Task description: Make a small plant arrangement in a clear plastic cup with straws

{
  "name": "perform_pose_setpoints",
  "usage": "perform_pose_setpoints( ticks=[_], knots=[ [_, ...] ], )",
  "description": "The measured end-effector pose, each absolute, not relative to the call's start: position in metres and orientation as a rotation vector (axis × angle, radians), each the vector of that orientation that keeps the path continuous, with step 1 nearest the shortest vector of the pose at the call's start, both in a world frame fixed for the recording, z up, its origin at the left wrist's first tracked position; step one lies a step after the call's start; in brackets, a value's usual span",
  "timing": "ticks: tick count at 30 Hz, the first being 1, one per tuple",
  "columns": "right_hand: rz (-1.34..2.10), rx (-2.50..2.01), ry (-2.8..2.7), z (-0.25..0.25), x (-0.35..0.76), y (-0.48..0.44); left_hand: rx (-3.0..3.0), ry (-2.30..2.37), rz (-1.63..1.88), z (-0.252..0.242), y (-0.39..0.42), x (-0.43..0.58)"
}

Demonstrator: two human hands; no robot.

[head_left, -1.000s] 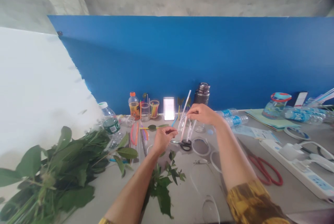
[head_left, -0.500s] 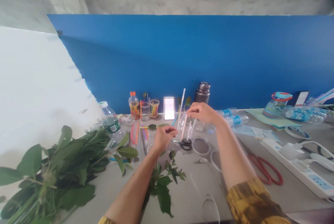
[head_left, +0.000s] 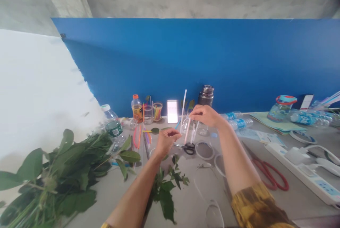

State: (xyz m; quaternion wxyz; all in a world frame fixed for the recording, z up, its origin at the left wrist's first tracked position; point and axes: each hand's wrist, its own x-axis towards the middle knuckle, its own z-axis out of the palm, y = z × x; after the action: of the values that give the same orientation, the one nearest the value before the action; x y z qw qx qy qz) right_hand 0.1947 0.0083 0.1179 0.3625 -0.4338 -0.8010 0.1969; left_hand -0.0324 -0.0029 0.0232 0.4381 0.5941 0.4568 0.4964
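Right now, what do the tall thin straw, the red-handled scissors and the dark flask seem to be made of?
The straw looks like thin translucent plastic: light passes through its pale wall. The scissors seem to have glossy red plastic handles; their blades are hard to make out. The flask looks like dark metal, going by its dull sheen, though it could be coated.

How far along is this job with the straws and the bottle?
Seemingly done: clear plastic rings lie ready. In hand: the right hand and left hand are at pale straws standing in a clear bottle. Left: the leafy branches lie bunched, apparently unused, beside black-handled scissors set down further along.
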Motion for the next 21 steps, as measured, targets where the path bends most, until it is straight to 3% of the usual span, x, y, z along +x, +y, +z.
perform_pose_setpoints(
  ticks=[12,21],
  knots=[
    [0.484,-1.103,-2.016,0.1166,0.1937,0.0097,1.407,1.184,1.251,0.0201,-0.001,-0.0295],
    [0.517,-1.066,-1.98,0.1177,0.1912,0.0084,0.951,0.885,1.167,0.0169,0.0024,-0.0357]
  ],
)
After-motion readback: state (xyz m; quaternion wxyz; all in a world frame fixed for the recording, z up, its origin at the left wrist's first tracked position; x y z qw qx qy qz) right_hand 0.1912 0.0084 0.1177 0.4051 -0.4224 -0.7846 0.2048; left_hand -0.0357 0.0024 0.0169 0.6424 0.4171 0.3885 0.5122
